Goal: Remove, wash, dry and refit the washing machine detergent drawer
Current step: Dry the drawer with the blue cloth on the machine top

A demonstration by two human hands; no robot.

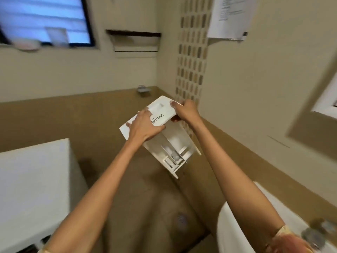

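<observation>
Detergent drawer held aloft in both hands above a tiled utility-room floor

The white detergent drawer is out of the machine and in mid-air, its front panel tipped away from the camera and its open compartments facing it. The left hand curls over the panel's left end and hides part of the printed lettering, while the right hand grips the right end, fingers wrapped over the edge. The white washing machine sits at lower left, well apart from the drawer. A white basin lies at lower right, its rim crossed by the right forearm, beside a blurred tap. Below is a floor drain. Behind are a mosaic tile strip, a window and a pinned sheet of paper.
</observation>
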